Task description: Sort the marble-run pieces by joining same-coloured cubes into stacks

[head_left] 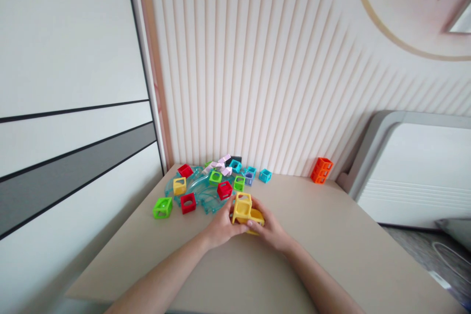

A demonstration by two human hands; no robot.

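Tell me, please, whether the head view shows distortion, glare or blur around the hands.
Head view: wide-angle distortion fans the wall slats outward; lighting is soft and even, no glare; left hand, right hand and yellow pieces look sharp.

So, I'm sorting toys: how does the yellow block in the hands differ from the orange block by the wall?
The yellow block is held between the left hand and right hand; the orange block stands untouched by the wall. The orange block is a tall stack, the yellow block a single cube with a flatter yellow piece. Both are hollow frames.
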